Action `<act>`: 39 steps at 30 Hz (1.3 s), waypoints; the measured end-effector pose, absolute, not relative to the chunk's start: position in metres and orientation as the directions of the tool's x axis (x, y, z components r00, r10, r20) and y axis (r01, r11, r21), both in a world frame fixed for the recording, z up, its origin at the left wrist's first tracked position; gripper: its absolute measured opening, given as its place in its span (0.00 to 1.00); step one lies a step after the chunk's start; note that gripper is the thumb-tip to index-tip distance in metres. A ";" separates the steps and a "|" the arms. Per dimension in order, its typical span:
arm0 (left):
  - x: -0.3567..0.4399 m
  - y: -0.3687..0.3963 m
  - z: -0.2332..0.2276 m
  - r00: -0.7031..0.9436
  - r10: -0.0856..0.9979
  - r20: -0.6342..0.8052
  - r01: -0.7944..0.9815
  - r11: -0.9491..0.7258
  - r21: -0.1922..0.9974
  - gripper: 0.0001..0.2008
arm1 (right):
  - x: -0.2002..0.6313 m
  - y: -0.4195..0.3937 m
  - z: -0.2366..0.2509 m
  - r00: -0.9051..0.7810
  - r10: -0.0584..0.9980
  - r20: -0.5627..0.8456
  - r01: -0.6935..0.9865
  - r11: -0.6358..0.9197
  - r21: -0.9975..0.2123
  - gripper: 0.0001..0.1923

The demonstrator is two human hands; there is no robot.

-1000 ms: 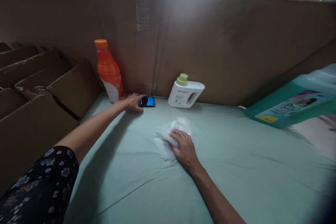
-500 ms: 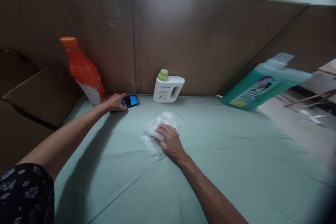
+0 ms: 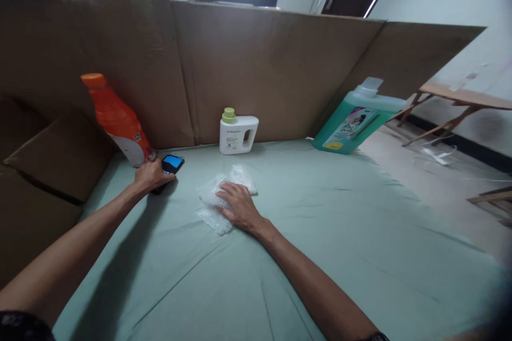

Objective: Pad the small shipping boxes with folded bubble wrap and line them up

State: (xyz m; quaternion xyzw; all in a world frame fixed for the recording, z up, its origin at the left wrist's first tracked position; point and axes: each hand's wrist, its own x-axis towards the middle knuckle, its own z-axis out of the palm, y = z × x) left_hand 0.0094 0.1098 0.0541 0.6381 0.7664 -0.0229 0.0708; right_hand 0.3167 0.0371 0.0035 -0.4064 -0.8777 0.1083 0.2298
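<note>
My left hand [image 3: 150, 176] is closed around a black phone [image 3: 173, 162] with a lit blue screen. The hand covers part of it, and it is held low over the sheet, just in front of the orange bottle [image 3: 116, 117]. Near the middle of the sheet, my right hand [image 3: 240, 209] rests on crumpled clear bubble wrap [image 3: 212, 214] with bent fingers gripping it. Some of the wrap spreads out beyond the fingertips. Behind it stands a white jug-shaped bottle [image 3: 236, 141] with a green cap.
A cardboard wall [image 3: 256, 58] runs along the back, with cardboard flaps [image 3: 60, 154] at the left. A large green liquid bottle [image 3: 344, 122] leans at the back right. The pale green sheet [image 3: 340, 240] covers the surface. A wooden table [image 3: 468, 95] stands beyond on the right.
The phone has turned and come nearer with my left hand. My right hand stays on the bubble wrap, which lies more spread out. The view has swung right.
</note>
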 end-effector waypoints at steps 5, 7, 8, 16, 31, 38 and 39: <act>0.011 0.118 0.057 -0.264 0.958 -0.116 0.963 0.269 0.031 0.31 | 0.322 0.024 0.001 -0.491 0.805 0.332 0.742 0.586 -0.325 0.30; 0.015 0.123 0.056 -0.264 0.958 -0.109 0.963 0.269 0.031 0.31 | 0.323 0.021 -0.002 -0.479 0.814 0.330 0.760 0.572 -0.308 0.31; 0.016 0.125 0.056 -0.259 0.960 -0.106 0.964 0.263 0.031 0.31 | 0.323 0.021 -0.004 -0.483 0.812 0.328 0.760 0.575 -0.304 0.31; 0.006 0.145 0.059 -0.018 0.990 -0.141 1.000 0.020 0.017 0.37 | 0.325 0.028 -0.011 -0.512 0.782 0.355 0.738 0.612 -0.284 0.26; 0.012 0.186 0.059 0.425 0.881 -0.209 0.904 -0.424 0.052 0.46 | 0.327 0.033 -0.012 -0.540 0.768 0.344 0.719 0.633 -0.285 0.25; 0.026 0.176 0.056 0.331 0.941 -0.079 0.940 -0.321 0.115 0.42 | 0.324 0.028 -0.013 -0.514 0.774 0.369 0.719 0.623 -0.307 0.25; 0.029 0.165 0.053 0.298 0.954 -0.041 0.947 -0.290 0.135 0.39 | 0.326 0.028 -0.010 -0.494 0.776 0.391 0.720 0.618 -0.315 0.25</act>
